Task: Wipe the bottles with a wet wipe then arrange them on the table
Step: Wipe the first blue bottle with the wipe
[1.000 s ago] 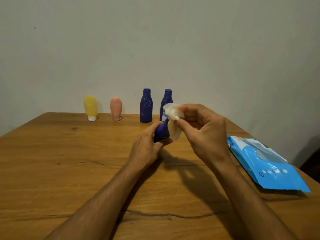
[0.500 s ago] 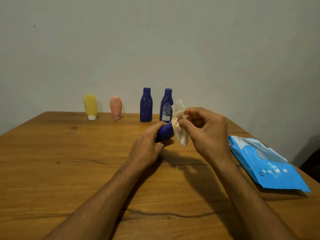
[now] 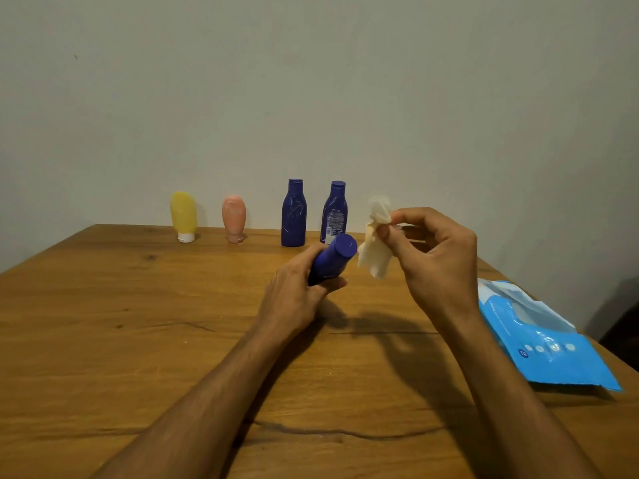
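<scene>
My left hand [image 3: 297,292] grips a dark blue bottle [image 3: 333,259], tilted with its flat end pointing up and right. My right hand [image 3: 439,261] pinches a crumpled white wet wipe [image 3: 375,243] just right of the bottle, a small gap apart from it. Along the table's far edge stand a yellow tube [image 3: 184,216], a pink tube [image 3: 234,218] and two more blue bottles, one [image 3: 293,213] left of the other [image 3: 334,212].
A blue wet-wipe pack [image 3: 543,337] lies on the wooden table [image 3: 121,340] at the right edge, its flap open. A plain wall rises right behind the row of bottles.
The wipe has come off the held bottle's end and moved right with my right hand. The bottle's flat end is now uncovered and tilted more upward.
</scene>
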A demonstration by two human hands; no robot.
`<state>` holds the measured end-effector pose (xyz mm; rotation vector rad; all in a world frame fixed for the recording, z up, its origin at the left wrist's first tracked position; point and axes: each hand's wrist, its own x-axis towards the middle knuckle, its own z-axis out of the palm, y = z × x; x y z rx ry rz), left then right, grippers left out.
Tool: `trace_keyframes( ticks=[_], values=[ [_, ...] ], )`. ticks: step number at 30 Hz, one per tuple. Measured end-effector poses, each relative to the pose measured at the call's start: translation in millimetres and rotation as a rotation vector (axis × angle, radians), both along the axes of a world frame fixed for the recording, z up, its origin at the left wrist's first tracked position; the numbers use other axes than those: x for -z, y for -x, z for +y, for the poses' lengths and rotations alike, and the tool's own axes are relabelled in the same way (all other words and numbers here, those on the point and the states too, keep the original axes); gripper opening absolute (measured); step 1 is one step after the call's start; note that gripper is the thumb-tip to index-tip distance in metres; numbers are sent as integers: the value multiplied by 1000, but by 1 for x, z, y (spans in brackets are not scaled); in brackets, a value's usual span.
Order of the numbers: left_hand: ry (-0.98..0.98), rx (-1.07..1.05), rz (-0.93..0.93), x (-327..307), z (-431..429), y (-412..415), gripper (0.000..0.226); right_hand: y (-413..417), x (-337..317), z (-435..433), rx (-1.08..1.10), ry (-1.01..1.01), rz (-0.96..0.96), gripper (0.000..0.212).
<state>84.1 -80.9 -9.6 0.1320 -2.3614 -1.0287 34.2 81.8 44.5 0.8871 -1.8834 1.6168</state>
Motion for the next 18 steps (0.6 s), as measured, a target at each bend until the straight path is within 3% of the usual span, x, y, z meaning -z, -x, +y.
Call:
trace_keyframes(
  ticks=[6,9,11,15,18],
  values=[
    [-6,-32,-47,4,-3,0,53,-13,7,-12,-80,-322,234,26],
    [-5,-63,-90,5,-5,-2,47,-12,10,-14,-102,-370,268,20],
    [45,-36,-56,5,-5,-2,51,-10,11,-13,-8,-343,262,19],
    [110,1,-18,3,-1,-2,51,-9,11,-13,143,-283,159,17],
    [132,3,15,4,-2,-1,51,-7,7,-9,-15,-226,-152,11]
  ],
)
